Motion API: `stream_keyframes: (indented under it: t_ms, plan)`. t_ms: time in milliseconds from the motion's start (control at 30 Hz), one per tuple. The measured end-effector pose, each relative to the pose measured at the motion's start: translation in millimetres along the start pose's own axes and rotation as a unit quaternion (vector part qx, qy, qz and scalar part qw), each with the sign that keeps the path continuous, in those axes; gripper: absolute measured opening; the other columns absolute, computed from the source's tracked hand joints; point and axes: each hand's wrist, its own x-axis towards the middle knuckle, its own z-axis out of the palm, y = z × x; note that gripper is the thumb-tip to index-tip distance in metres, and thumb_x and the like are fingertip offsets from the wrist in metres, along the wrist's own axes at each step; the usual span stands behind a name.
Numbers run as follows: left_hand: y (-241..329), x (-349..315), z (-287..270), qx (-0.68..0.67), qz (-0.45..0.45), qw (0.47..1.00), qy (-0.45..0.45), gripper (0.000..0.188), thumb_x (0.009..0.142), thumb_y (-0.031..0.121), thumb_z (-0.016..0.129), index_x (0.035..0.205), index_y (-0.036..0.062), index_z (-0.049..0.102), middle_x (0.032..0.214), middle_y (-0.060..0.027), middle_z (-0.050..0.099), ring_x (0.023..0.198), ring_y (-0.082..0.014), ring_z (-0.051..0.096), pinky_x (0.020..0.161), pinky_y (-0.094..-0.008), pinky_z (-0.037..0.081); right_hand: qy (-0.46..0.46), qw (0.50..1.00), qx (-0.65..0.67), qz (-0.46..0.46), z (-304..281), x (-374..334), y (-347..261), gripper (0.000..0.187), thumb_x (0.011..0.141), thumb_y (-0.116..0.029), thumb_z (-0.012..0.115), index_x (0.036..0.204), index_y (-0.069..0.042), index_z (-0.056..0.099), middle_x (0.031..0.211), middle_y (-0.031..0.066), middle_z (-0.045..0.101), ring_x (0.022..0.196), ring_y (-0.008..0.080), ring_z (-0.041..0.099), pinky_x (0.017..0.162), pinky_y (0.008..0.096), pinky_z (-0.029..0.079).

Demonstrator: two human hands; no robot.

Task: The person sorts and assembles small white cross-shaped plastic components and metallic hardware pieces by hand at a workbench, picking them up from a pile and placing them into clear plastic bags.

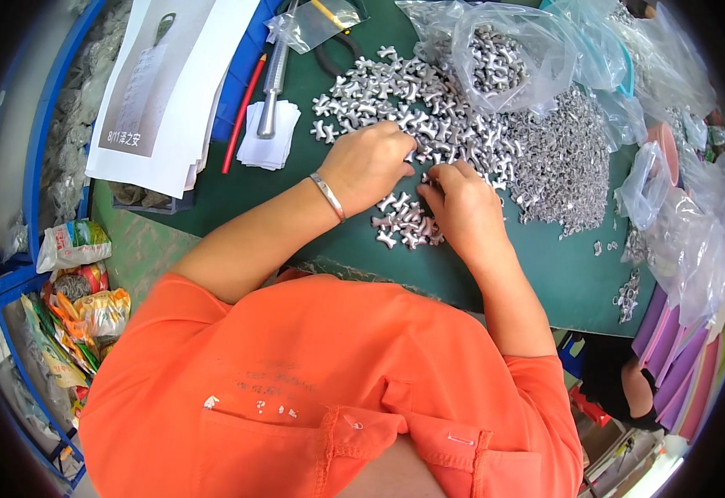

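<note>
A heap of silver bone-shaped metal pieces [454, 124] spreads over the green tabletop. At its near edge is my left hand [369, 164], fingers curled and closed at the tips, a silver bangle [328, 197] on the wrist. Just to its right, my right hand [468, 206] reaches into the same edge with thumb and fingers bent together. Whatever lies between the fingertips of either hand is too small or hidden to make out. Below and between the hands sits a smaller group of the bone-shaped pieces [404, 224], apart from the big heap.
A mound of small silver fittings [566, 158] adjoins the heap at right. Behind it stands a clear plastic bag [516, 50] of metal pieces. Leftward lie a metal-handled tool [274, 87], small white papers [283, 149], a red pencil [244, 116] and printed sheets [205, 91].
</note>
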Motion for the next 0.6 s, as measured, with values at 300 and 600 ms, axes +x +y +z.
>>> stream_keyframes:
  t_ms: [300, 600]
  plan:
    - [-5.5, 0.7, 9.6, 0.015, 0.076, 0.994, 0.079, 0.007, 0.074, 0.008, 0.067, 0.078, 0.0055, 0.062, 0.075, -0.0074, 0.055, 0.069, -0.0271, 0.058, 0.058, -0.0336, 0.048, 0.051, 0.987, 0.149, 0.042, -2.2, -4.1, 17.5, 0.008, 0.081, -0.012, 0.063, 0.085, -0.006, 0.063, 0.074, 0.0107, 0.060, 0.064, 0.0253, 0.060, 0.056, 0.0355, 0.048]
    - [-0.8, -15.7, -24.6, -0.773, -0.317, 0.550, 0.004, 0.010, 0.084, 0.010, 0.060, 0.082, 0.0004, 0.057, 0.062, -0.0008, 0.050, 0.055, -0.0073, 0.047, 0.039, -0.0181, 0.030, -0.036, 0.644, 0.727, 0.236, -28.8, -31.1, 48.6, 0.008, 0.083, -0.006, 0.057, 0.088, 0.000, 0.060, 0.066, 0.0064, 0.056, 0.050, 0.0107, 0.048, 0.039, 0.0203, 0.033]
